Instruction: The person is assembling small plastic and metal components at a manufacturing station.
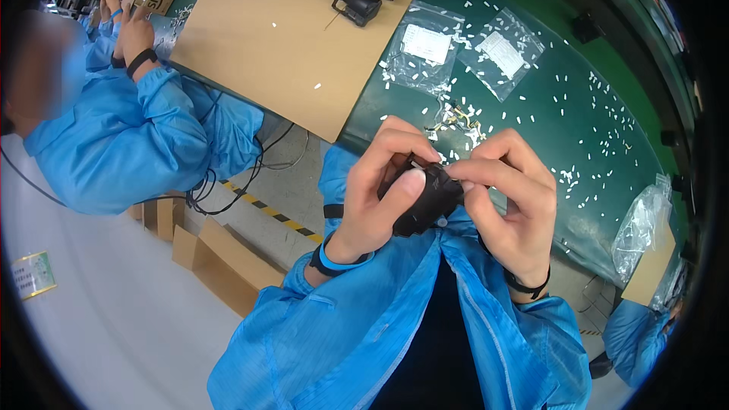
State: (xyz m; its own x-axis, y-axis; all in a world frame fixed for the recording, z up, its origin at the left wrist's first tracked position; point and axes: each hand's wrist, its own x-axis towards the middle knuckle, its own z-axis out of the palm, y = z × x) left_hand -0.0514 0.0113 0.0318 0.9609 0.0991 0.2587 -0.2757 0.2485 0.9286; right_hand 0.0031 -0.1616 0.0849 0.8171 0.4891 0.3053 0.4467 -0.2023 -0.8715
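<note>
A dark black plastic housing point(427, 205) is held up in front of my chest, just off the table's near edge. Around its left side and top wrap the fingers and thumb of my left hand point(377, 190). My right hand point(516, 201) is closed in a pinch, with thumb and forefinger touching the housing's upper right edge. Whatever sits between those fingertips is too small to make out. Just beyond the hands lies a small bundle of coloured wires with connectors point(458, 121) on the green table point(524, 125).
Small white pieces are scattered over the table. Two clear bags with labels point(425, 44) point(501, 53) lie beyond. A cardboard sheet point(266, 45) carries more black housings point(357, 4). At left sits a co-worker in blue point(137, 137); open cartons point(228, 258) stand on the floor.
</note>
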